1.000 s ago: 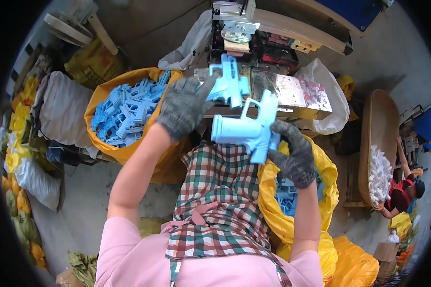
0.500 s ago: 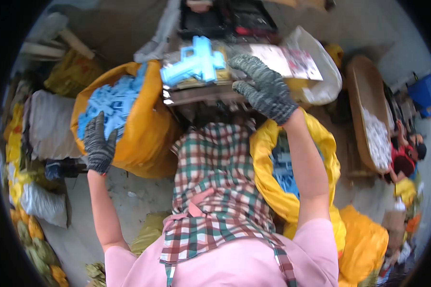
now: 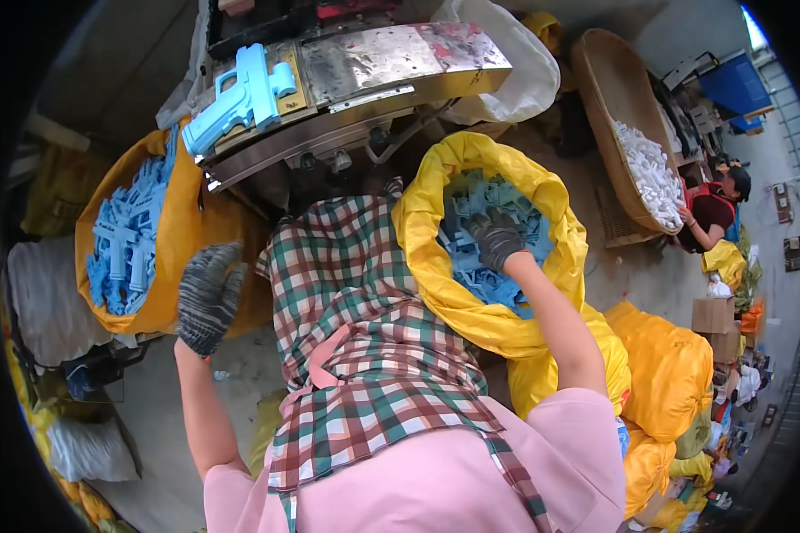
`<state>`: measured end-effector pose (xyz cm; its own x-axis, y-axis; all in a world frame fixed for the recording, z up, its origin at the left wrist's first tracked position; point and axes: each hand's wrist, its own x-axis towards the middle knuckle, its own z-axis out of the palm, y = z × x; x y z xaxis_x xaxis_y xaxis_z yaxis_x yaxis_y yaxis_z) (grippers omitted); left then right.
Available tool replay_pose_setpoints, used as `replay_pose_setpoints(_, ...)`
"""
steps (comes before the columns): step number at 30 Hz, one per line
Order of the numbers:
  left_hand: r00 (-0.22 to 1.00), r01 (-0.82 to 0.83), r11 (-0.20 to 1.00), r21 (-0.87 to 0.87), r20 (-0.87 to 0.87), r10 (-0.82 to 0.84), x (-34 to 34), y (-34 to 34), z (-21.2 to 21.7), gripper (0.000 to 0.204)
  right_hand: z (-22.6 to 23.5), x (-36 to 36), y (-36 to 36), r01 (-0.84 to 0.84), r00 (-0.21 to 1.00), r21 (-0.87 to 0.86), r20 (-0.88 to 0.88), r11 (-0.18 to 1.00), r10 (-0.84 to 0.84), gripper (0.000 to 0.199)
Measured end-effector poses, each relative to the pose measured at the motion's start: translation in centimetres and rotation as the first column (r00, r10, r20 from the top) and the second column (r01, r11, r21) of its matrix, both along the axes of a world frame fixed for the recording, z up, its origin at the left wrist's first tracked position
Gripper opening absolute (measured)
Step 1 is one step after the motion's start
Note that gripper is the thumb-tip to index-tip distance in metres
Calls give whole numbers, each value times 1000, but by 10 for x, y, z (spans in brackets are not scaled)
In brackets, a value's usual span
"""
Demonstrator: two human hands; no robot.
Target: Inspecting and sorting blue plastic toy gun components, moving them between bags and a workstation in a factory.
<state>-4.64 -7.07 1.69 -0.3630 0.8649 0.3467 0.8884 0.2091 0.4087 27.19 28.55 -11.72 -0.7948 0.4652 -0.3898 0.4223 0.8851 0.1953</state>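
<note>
Blue toy pistols [image 3: 484, 284] lie heaped inside the yellow sack [image 3: 416, 222] on the person's right, and the gloved right hand [image 3: 496, 238] is down among them; whether its grip has caught one, I cannot tell. The gloved left hand [image 3: 209, 298] is beside the orange sack [image 3: 182, 213], its grip released and nothing in it. More blue pistols [image 3: 129, 235] show in that sack's mouth. Beyond, a single blue pistol [image 3: 253, 84] lies on its side at the left end of the metal worktop [image 3: 373, 58], touched by neither hand. Half a second ago the right hand was over the worktop near that pistol; now it has dropped into the yellow sack, so the piece stands free while the hand is at the heap. Farther off, a co-worker [image 3: 716, 213] reaches to white parts [image 3: 649, 173] in a long tray [image 3: 609, 102].
</note>
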Motion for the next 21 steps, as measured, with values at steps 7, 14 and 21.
replay_pose_setpoints(7,976,49,993,-111,214,-25,24,9,-11,29,75,-35,-15,54,953,-144,-289,988,-94,72)
replay_pose_setpoints(14,828,219,950,222,473,-302,110,65,-20,52,157,-97,-125,-252,379,-237,-916,938,-129,76)
replay_pose_setpoints(21,148,-187,981,53,989,-25,59,40,-64,29,151,-99,-124,-500,696,-459,-718,735,25,57)
